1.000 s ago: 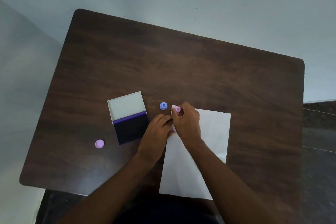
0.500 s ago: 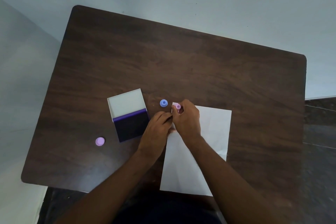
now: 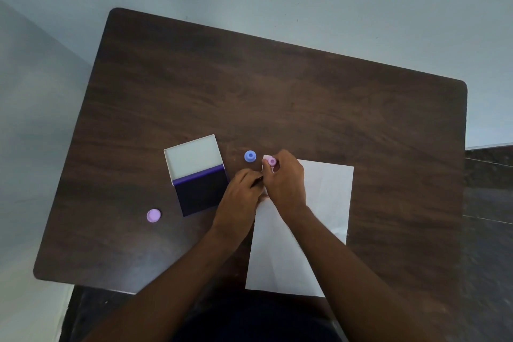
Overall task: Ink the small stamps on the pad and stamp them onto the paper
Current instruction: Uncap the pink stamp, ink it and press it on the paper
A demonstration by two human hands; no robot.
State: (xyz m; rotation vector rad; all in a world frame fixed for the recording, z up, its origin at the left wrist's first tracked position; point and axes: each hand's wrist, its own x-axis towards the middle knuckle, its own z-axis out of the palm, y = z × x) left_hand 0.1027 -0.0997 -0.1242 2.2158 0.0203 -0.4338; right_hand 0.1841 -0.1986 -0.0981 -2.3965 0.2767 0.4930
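Observation:
My right hand (image 3: 284, 179) is closed around a small pink stamp (image 3: 272, 161) and holds it upright on the far left corner of the white paper (image 3: 324, 197). My left hand (image 3: 241, 191) rests beside it with its fingers curled at the paper's left edge, between the paper and the ink pad; I cannot tell whether it grips anything. The open ink pad (image 3: 201, 191) shows a dark purple surface, its white lid (image 3: 193, 158) folded back. A blue stamp (image 3: 250, 156) stands upright on the table just left of the paper's corner.
A lilac round cap or stamp (image 3: 153, 215) lies alone at the left of the dark wooden table (image 3: 249, 91). The table stands in a corner of pale walls; its near edge is beside my arms.
My hands and the pink stamp stay in the same spot on the paper's corner. Only the camera has shifted slightly.

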